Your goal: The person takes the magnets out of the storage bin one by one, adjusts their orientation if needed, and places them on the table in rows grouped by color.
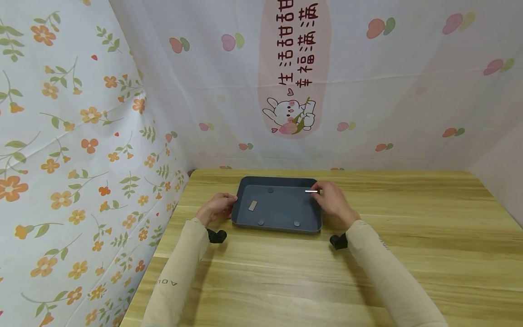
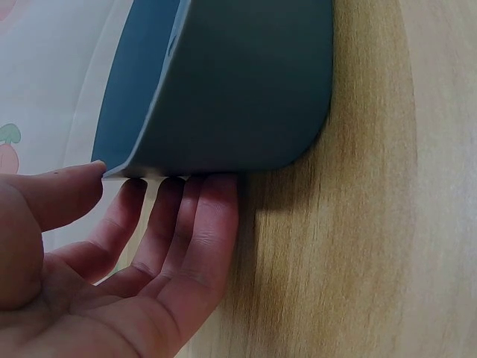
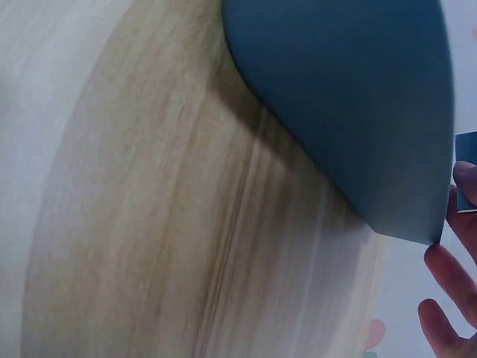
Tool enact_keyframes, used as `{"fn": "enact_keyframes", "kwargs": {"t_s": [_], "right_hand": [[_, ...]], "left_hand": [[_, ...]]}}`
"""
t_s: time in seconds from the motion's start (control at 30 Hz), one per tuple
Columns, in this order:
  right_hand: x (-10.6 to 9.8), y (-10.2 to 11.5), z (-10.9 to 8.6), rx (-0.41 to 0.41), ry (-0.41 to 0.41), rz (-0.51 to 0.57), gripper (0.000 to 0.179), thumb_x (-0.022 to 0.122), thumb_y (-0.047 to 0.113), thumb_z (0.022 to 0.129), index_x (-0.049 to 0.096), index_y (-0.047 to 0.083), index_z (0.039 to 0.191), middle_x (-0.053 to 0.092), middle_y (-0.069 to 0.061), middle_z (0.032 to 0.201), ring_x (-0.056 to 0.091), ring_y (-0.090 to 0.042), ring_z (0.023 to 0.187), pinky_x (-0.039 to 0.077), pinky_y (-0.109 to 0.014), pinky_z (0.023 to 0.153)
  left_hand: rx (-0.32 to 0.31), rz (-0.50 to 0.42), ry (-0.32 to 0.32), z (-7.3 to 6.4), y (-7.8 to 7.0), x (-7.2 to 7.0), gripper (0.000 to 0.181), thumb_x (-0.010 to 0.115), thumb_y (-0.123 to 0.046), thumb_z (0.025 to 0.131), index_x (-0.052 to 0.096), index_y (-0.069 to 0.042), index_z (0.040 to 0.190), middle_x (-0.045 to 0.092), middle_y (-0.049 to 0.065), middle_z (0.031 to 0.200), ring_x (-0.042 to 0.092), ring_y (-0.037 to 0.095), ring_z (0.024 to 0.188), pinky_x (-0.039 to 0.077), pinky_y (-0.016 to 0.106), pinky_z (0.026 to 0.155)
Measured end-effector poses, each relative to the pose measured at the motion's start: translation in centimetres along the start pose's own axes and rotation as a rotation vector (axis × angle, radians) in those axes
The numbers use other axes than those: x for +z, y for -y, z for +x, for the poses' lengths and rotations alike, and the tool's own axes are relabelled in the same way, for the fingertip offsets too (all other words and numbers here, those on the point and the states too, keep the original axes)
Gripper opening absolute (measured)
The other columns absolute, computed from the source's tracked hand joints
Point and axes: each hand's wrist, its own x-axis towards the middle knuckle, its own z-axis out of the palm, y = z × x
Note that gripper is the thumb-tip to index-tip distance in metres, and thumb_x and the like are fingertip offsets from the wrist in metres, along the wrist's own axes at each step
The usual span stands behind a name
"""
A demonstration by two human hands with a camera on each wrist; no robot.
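Note:
A dark blue-grey shallow tray [image 1: 282, 206] sits on the wooden table. My left hand [image 1: 218, 206] is at its left side; in the left wrist view the fingertips touch the outer wall and the thumb tip meets the rim. Over the tray's right end, my right hand [image 1: 333, 200] pinches a small flat rectangular piece [image 1: 311, 191], seen nearly edge-on with a bright edge. The right wrist view shows part of that piece [image 3: 466, 149] as dark blue, cut off by the frame. A similar small grey rectangle [image 1: 253, 205] lies inside the tray at the left.
Several small dark round discs, one near the front right [image 1: 297, 223], are spread over the tray floor. The wooden table [image 1: 408, 204] extends to both sides and forward. A printed curtain [image 1: 347, 91] hangs behind, and a floral one [image 1: 77, 159] at the left.

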Motion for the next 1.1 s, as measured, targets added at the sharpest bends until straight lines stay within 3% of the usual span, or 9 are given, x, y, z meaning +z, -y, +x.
{"fn": "enact_keyframes", "kwargs": {"t_s": [0.17, 0.4, 0.63, 0.9, 1.1], "right_hand": [[-0.3, -0.2, 0.0, 0.010, -0.006, 0.041, 0.012, 0.064, 0.009, 0.091, 0.068, 0.002, 0.100, 0.069, -0.013, 0.099, 0.059, -0.029, 0.088, 0.045, -0.046, 0.081], [-0.6, -0.6, -0.2, 0.022, -0.003, 0.125, 0.013, 0.061, 0.009, 0.093, 0.065, 0.001, 0.103, 0.068, -0.018, 0.102, 0.062, -0.034, 0.098, 0.048, -0.048, 0.086], [-1.0, -0.9, -0.4, 0.060, -0.007, 0.233, 0.013, 0.059, 0.009, 0.096, 0.062, 0.000, 0.105, 0.066, -0.018, 0.101, 0.061, -0.030, 0.092, 0.046, -0.037, 0.077], [-1.4, -1.3, -0.6, 0.126, 0.005, 0.299, 0.019, 0.058, 0.012, 0.097, 0.061, 0.000, 0.111, 0.064, -0.020, 0.107, 0.060, -0.030, 0.098, 0.046, -0.038, 0.083], [-1.4, -2.2, -0.7, 0.150, 0.012, 0.366, 0.026, 0.057, 0.015, 0.098, 0.060, -0.001, 0.118, 0.064, -0.021, 0.111, 0.061, -0.032, 0.100, 0.047, -0.032, 0.079]], "left_hand": [[-0.001, -0.008, -0.001, 0.0, -0.1, 0.1, 0.031, 0.045, -0.020, 0.104, 0.054, 0.002, 0.123, 0.058, 0.007, 0.094, 0.055, 0.016, 0.075, 0.050, 0.028, 0.066], [-0.002, -0.013, 0.002, -0.2, -0.1, 0.1, 0.032, 0.045, -0.020, 0.104, 0.052, 0.003, 0.124, 0.057, 0.007, 0.094, 0.054, 0.016, 0.075, 0.050, 0.028, 0.067], [-0.002, -0.021, 0.013, -0.5, -0.4, 0.1, 0.034, 0.044, -0.020, 0.104, 0.050, 0.004, 0.127, 0.057, 0.008, 0.097, 0.054, 0.017, 0.077, 0.049, 0.031, 0.071], [0.007, -0.030, 0.009, -0.1, -0.1, 0.0, 0.033, 0.045, -0.019, 0.104, 0.050, 0.004, 0.127, 0.056, 0.008, 0.097, 0.052, 0.017, 0.077, 0.049, 0.029, 0.068], [0.011, -0.025, 0.011, -0.3, -0.1, 0.1, 0.033, 0.044, -0.018, 0.104, 0.051, 0.005, 0.127, 0.056, 0.008, 0.096, 0.053, 0.016, 0.076, 0.049, 0.029, 0.068]]}}
